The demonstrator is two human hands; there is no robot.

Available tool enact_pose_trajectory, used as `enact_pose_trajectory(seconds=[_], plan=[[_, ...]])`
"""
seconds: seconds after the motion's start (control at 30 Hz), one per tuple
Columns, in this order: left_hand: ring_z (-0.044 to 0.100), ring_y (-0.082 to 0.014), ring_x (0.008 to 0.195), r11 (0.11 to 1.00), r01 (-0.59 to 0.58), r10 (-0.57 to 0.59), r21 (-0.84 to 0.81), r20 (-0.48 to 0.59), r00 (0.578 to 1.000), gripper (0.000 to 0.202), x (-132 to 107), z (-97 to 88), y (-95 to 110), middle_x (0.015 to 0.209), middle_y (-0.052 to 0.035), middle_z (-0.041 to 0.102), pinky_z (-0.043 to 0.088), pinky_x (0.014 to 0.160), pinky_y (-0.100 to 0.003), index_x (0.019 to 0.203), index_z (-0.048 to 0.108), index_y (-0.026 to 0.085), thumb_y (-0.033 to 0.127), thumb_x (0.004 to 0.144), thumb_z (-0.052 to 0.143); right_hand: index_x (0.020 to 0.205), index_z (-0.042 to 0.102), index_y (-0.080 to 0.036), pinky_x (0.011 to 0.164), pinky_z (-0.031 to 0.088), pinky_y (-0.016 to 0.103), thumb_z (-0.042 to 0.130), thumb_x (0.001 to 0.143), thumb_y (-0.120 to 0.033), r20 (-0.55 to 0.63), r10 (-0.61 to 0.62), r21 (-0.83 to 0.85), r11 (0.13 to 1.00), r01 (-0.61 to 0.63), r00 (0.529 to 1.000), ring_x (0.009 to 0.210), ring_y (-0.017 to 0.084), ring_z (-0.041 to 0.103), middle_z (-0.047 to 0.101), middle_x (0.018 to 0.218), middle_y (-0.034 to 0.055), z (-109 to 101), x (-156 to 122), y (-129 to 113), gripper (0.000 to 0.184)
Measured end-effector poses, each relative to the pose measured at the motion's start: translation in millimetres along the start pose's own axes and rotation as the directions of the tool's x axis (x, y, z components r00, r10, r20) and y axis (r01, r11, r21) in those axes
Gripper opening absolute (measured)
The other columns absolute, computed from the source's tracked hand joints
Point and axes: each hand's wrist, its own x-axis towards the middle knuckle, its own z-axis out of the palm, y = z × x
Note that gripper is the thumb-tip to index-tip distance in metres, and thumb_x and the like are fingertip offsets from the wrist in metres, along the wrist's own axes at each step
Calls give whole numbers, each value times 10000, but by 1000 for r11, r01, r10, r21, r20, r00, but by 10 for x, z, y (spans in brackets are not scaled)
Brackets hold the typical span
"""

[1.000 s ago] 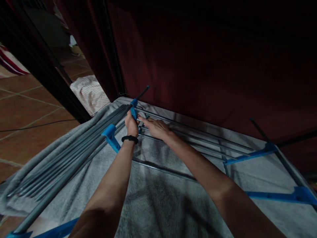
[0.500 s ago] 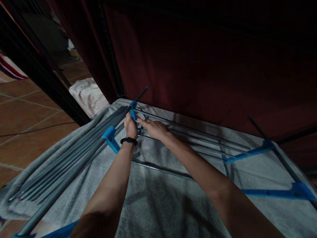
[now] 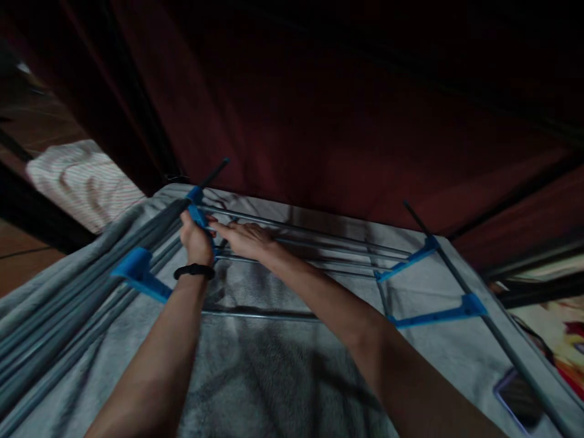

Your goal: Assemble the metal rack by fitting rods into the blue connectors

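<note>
My left hand [image 3: 197, 240], with a black band on its wrist, is wrapped around a blue plastic bracket [image 3: 196, 214] at the left end of a frame of grey metal rods. Close beside it, my right hand [image 3: 244, 237] has its fingers closed around the end of a metal rod [image 3: 310, 245] where it meets the bracket; the fingertips are partly hidden. Parallel rods run right to another blue bracket [image 3: 408, 260]. Nearer me are a second blue bracket [image 3: 141, 274] on the left and one [image 3: 438, 313] on the right.
A bundle of loose grey rods [image 3: 86, 286] lies along the left on a grey blanket [image 3: 264, 371]. A phone [image 3: 520, 395] rests at the lower right. Dark red curtains [image 3: 319, 140] hang behind. Striped cloth [image 3: 86, 179] lies at the far left.
The view has swung right and closer, so the hands and frame appear further left. The phone has come into sight. Both hands stay at the same bracket.
</note>
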Motion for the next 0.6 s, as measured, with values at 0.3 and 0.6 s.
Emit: enact_pose_trajectory(seconds=[0.3, 0.6], plan=[[496, -118, 520, 996, -59, 60, 60, -5, 998, 759, 3, 86, 77, 613, -47, 589, 424, 485, -247, 647, 563, 146, 646, 946, 77, 1423, 414, -259, 880, 482, 310, 354, 1019, -340, -11, -29, 88, 996, 30, 1000, 1036, 205, 632, 617, 1324, 26, 70, 115, 69, 416], [511, -127, 529, 969, -147, 145, 199, 27, 989, 700, 11, 87, 51, 681, -71, 626, 445, 475, -254, 720, 578, 129, 506, 946, 33, 1488, 319, -266, 894, 478, 358, 281, 1036, -390, -31, -54, 42, 998, 55, 998, 1059, 230, 629, 578, 1349, 27, 203, 185, 127, 471]])
